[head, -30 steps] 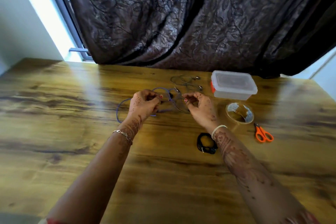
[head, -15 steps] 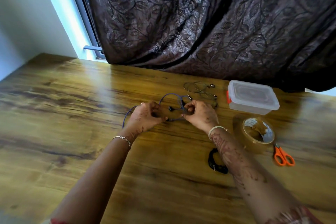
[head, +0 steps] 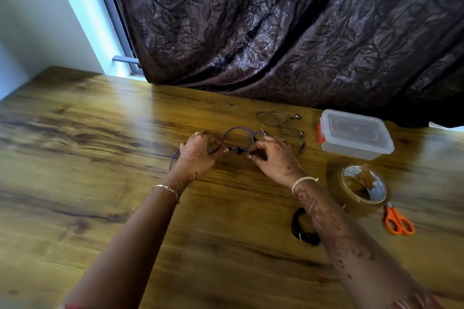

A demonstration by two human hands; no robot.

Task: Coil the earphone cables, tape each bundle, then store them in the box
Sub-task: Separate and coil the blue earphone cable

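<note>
Spanning both hands (head: 198,152) (head: 275,155), blue cable (head: 232,130) loops beyond.

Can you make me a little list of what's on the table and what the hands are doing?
left hand: pinches the blue earphone cable
right hand: holds the same cable
grey earphones: loose, behind the hands
black bundle: coiled, by the right forearm
box: lid on
tape roll: next to the orange scissors

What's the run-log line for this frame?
stage: coiling | left hand: holds blue earphone cable | right hand: holds same cable | box: lidded
</note>
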